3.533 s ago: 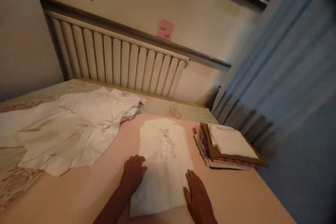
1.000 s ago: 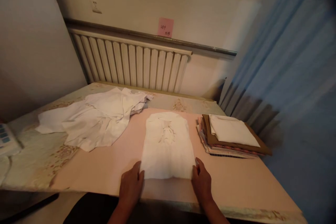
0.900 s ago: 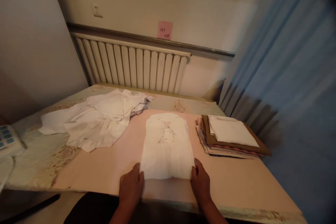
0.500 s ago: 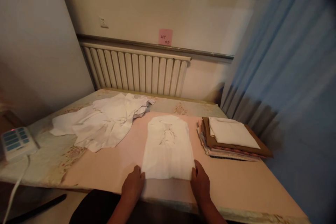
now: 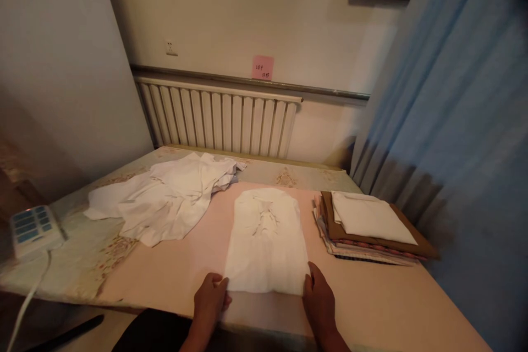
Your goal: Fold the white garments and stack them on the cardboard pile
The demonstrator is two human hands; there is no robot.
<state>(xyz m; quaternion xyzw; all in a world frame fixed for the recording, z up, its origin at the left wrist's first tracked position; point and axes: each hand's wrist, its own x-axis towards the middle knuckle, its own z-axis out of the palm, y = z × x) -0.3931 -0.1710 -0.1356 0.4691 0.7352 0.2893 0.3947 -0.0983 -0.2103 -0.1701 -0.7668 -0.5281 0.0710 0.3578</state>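
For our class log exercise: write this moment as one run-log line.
left hand: at folded white shirt near-left corner | right hand: at near-right corner | beside: folded stack, loose white clothes

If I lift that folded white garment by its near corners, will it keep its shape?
Probably not. The folded white garment looks like thin, soft cloth lying flat, so it would likely sag and unfold. It seems light. With the left hand and right hand at its corners, pushing may wrinkle it.

view: head | placed: above bench (image 5: 173, 269) near edge | faces: forward-down toward radiator (image 5: 218, 121), upper centre | range: close, hands at bottom centre | shared views: single
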